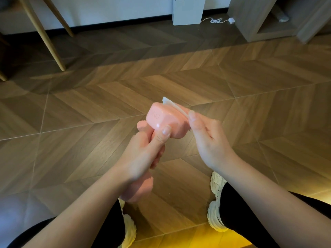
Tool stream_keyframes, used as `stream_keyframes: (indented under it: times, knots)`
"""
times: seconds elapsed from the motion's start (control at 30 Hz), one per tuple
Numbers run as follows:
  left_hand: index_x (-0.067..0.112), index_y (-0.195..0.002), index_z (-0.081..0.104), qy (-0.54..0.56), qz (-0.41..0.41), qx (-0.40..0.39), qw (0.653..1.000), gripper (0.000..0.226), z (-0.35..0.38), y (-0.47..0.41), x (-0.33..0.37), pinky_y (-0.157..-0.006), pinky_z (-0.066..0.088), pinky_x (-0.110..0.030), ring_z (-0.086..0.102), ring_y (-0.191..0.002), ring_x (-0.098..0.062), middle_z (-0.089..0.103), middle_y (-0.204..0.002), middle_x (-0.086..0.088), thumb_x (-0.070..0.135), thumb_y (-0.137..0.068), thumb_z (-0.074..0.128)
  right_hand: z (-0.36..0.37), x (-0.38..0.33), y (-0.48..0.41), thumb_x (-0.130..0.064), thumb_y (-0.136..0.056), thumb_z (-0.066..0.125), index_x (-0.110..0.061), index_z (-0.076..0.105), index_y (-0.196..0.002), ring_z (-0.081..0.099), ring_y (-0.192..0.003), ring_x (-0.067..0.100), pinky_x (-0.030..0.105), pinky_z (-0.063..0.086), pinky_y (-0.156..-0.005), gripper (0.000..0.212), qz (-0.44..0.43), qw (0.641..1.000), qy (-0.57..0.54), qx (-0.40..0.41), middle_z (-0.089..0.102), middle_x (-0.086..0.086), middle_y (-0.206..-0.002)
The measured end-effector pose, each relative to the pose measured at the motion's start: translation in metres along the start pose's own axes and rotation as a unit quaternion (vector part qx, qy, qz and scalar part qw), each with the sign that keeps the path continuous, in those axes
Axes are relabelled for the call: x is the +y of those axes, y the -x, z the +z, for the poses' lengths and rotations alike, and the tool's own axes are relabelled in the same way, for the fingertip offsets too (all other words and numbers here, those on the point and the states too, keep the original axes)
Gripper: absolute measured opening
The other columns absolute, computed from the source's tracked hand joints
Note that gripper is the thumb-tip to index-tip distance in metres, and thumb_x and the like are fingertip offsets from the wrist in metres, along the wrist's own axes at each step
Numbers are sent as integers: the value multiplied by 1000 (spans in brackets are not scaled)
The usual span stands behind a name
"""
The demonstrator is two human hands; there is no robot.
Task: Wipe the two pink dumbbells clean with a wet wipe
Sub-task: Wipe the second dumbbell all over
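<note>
One pink dumbbell (165,120) is held up over the wooden floor in the middle of the view. My left hand (148,151) grips its handle, thumb lying on the upper head. The dumbbell's lower head (138,191) shows below my left wrist. My right hand (206,138) holds a white wet wipe (174,105) against the far right side of the upper head; the fingers are mostly hidden behind the head. A second dumbbell is not in view.
Herringbone wood floor (107,97) all around. My legs and white shoes (216,208) are at the bottom. Wooden chair legs (48,38) stand at far left, a white box (188,10) with a cable by the wall, a wooden cabinet (268,20) at far right.
</note>
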State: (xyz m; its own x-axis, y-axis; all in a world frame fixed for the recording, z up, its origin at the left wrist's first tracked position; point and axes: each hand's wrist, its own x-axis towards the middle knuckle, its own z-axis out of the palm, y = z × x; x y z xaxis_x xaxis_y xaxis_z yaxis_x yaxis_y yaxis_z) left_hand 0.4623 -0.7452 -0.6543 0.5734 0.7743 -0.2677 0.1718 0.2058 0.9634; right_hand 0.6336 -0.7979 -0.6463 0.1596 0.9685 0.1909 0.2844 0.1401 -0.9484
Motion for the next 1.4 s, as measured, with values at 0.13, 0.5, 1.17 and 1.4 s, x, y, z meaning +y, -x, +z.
stream_keyframes:
  times: [0.13, 0.5, 1.17, 1.4]
  knots:
    - [35, -73, 57, 24, 5, -19, 1000, 51, 2, 2, -1, -64, 31, -44, 33, -57, -16, 43, -60, 7, 85, -66, 63, -5, -1, 0, -33, -105, 29, -20, 71, -117, 65, -113, 6, 23, 48, -92, 46, 5, 998, -23, 52, 73, -13, -112]
    - [31, -65, 58, 31, 6, -63, 998, 57, -12, 0, 10, -49, 27, -26, 32, -55, -12, 42, -60, 7, 87, -61, 64, -14, -5, -3, -43, -76, 80, -27, 62, -134, 54, -126, -1, 16, 41, -103, 64, -1, 999, 36, -30, 63, -18, -132]
    - [19, -72, 53, 63, 41, -127, 989, 62, -5, 7, 13, -50, 17, -43, 29, -49, -15, 36, -60, -9, 81, -74, 58, -16, -9, 2, -39, -78, 79, -17, 59, -137, 52, -131, 4, 23, 42, -107, 66, -28, 998, 25, -48, 59, -7, -140]
    - [16, -69, 53, 65, 18, -146, 987, 63, -5, 11, 11, -55, 34, -56, 36, -47, -5, 42, -54, 5, 78, -73, 60, -24, -9, 1, -45, -76, 80, -25, 54, -141, 48, -134, 3, 27, 40, -111, 73, 16, 994, 4, -112, 56, -17, -142]
